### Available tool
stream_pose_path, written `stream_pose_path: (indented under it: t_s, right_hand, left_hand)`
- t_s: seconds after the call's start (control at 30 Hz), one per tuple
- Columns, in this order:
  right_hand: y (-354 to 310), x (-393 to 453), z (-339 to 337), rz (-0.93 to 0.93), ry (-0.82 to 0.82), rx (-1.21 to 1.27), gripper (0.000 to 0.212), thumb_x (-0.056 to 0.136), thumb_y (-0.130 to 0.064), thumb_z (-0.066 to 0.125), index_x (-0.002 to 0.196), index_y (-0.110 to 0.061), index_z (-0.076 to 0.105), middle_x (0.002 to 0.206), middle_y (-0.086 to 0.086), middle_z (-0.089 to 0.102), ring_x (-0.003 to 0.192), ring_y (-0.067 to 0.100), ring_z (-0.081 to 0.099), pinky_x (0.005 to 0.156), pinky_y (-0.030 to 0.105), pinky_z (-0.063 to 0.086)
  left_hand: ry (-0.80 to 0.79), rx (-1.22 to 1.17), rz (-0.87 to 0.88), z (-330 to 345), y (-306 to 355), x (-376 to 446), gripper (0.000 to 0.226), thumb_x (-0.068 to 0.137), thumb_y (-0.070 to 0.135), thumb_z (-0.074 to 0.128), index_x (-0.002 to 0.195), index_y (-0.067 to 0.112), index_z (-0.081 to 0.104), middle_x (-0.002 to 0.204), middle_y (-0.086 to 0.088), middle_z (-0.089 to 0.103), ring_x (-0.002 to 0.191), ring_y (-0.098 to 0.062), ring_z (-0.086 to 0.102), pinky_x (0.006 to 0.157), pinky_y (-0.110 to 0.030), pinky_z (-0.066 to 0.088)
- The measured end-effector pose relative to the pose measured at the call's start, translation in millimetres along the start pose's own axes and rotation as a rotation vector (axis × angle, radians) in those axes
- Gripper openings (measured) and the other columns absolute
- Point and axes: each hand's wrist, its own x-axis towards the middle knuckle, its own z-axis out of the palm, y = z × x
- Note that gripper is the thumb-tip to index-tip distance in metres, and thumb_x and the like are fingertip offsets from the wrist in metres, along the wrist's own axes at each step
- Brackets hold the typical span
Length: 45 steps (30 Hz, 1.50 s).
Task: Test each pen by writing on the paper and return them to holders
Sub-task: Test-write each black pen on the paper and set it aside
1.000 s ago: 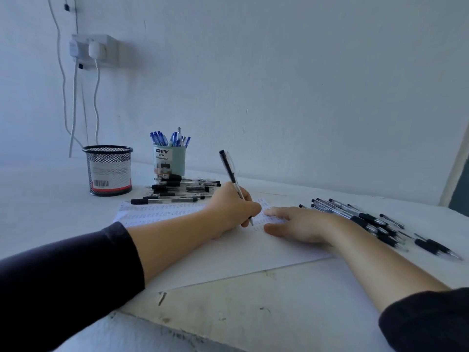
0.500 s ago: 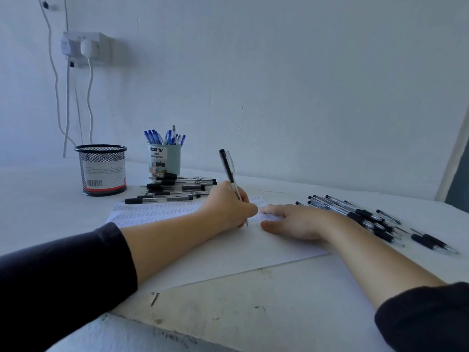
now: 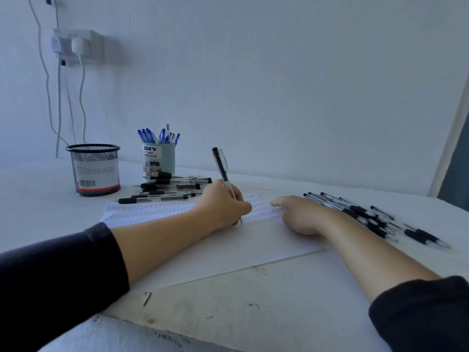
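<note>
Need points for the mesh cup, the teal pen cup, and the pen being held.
mesh cup (image 3: 96, 171), head view, on its front wall.
teal pen cup (image 3: 165, 158), head view, on its side wall.
held pen (image 3: 220, 163), head view, on its upper barrel.

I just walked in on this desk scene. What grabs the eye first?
The left hand grips a black pen, tip on the paper mid-table, while the right hand rests flat on the sheet. Black pens lie in piles behind the paper and at right; blue pens fill a green holder.
</note>
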Motion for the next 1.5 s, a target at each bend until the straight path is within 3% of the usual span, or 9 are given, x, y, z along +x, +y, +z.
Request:
stream_pose_path:
  t_s: [0.23, 0.37, 0.53, 1.03, 1.5]
  right_hand:
    - [2.0, 2.4, 0.0, 0.015, 0.005, -0.002, 0.053, 0.096, -0.006, 0.033, 0.146, -0.026, 0.034, 0.154, -0.002, 0.030, 0.139, 0.018, 0.032, 0.111, 0.029, 0.025]
    - [0.4, 0.5, -0.6, 0.004, -0.005, -0.002, 0.046, 0.096, -0.005, 0.035, 0.131, -0.028, 0.053, 0.139, -0.001, 0.050, 0.123, 0.020, 0.049, 0.097, 0.028, 0.038]
    - [-1.6, -1.4, -1.3, 0.002, -0.012, -0.008, 0.045, 0.095, -0.004, 0.035, 0.127, -0.029, 0.056, 0.133, -0.002, 0.055, 0.118, 0.020, 0.052, 0.089, 0.025, 0.039]
    - [-3.9, -3.4, -2.2, 0.006, -0.018, -0.035, 0.046, 0.097, -0.005, 0.035, 0.134, -0.027, 0.050, 0.142, 0.000, 0.047, 0.126, 0.021, 0.047, 0.096, 0.026, 0.036]
    - [-4.6, -4.4, -2.5, -0.002, -0.013, -0.048, 0.045, 0.095, -0.001, 0.033, 0.130, -0.021, 0.054, 0.137, 0.003, 0.051, 0.124, 0.023, 0.048, 0.100, 0.030, 0.037]
  left_hand:
    - [-0.005, 0.007, -0.004, 0.1, 0.8, -1.6, 0.019, 0.075, 0.011, 0.059, 0.056, 0.012, 0.058, 0.048, -0.001, 0.059, 0.037, -0.006, 0.042, 0.041, -0.013, 0.033]
    - [-0.013, 0.006, 0.001, -0.2, 1.6, -2.2, 0.019, 0.075, 0.011, 0.059, 0.056, 0.011, 0.058, 0.049, -0.002, 0.059, 0.037, -0.005, 0.042, 0.041, -0.012, 0.033]
    - [-0.010, 0.012, 0.004, -0.4, 1.4, -2.4, 0.021, 0.074, 0.009, 0.059, 0.054, 0.011, 0.056, 0.046, -0.001, 0.057, 0.038, -0.007, 0.042, 0.043, -0.014, 0.035]
    - [-0.023, -0.011, 0.023, 0.4, 1.3, -3.7, 0.021, 0.074, 0.010, 0.060, 0.053, 0.012, 0.057, 0.046, -0.001, 0.058, 0.040, -0.008, 0.044, 0.044, -0.014, 0.035]
    - [-0.026, -0.010, 0.037, 1.0, 0.8, -3.7, 0.020, 0.072, 0.009, 0.059, 0.053, 0.010, 0.057, 0.046, -0.002, 0.057, 0.038, -0.008, 0.042, 0.044, -0.014, 0.036]
